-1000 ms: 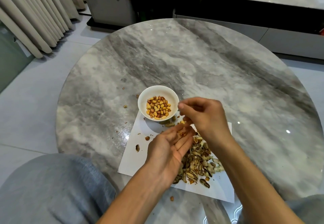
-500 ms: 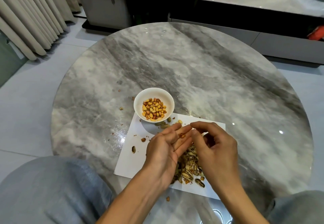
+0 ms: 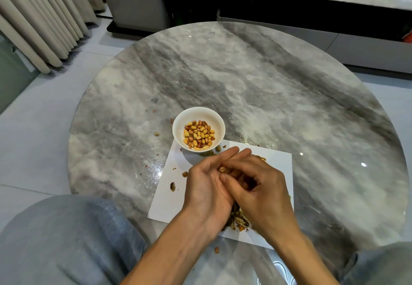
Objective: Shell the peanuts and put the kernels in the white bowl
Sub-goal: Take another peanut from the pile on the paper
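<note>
- the left hand (image 3: 207, 186) lies palm up over the white paper sheet (image 3: 169, 200), fingers straight and pressed together, pointing far and right; a peanut piece (image 3: 221, 169) rests on them.
- the right hand (image 3: 256, 186) lies against the left, its thumb and forefinger curled toward that peanut piece; whether they actually pinch it, i cannot tell.
- the white bowl (image 3: 198, 115) stands just far of the hands, at the sheet's far-left corner, holding a heap of kernels (image 3: 199, 135).
- a pile of empty shells (image 3: 238, 220) lies on the sheet beneath the wrists, mostly hidden.
- loose shell bits (image 3: 172, 186) sit on the sheet's left part and on the round marble table (image 3: 267, 88).
</note>
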A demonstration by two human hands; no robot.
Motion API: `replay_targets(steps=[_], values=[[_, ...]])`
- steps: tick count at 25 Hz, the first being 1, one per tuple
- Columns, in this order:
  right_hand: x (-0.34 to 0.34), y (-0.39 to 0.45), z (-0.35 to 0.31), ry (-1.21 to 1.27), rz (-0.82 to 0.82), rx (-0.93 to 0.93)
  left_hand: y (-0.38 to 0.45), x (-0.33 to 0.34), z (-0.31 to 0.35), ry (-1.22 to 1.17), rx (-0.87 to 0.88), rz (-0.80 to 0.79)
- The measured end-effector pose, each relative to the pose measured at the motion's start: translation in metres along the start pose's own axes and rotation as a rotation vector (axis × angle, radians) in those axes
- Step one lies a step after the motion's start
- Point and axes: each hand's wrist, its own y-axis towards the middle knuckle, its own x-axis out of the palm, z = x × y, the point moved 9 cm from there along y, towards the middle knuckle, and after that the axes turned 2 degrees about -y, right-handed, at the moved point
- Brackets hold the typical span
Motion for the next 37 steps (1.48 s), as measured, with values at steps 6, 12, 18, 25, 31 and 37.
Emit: replay_targets(steps=[6,12,18,25,31,37], values=[[-0.001,0.000,-0.002,-0.054,0.009,0.023,0.001,-0.002,0.000,0.039,-0.026,0.015],[0.013,-0.010,0.025,-0.061,-0.098,0.290,0.003,-0.017,-0.029,0.071,-0.066,0.113],[0.022,-0.022,0.052,0.486,-0.068,0.651,0.006,-0.025,-0.020,0.062,-0.032,0.166],[0.031,-0.031,0.063,1.171,0.026,1.032,0.008,-0.028,-0.011,-0.015,0.017,0.183],[0.023,-0.030,0.062,1.215,0.104,1.038,0.007,-0.022,-0.007,0.064,0.077,0.139],[0.049,-0.049,0.067,1.223,0.075,1.168,-0.004,-0.001,0.006,0.610,0.307,0.084]])
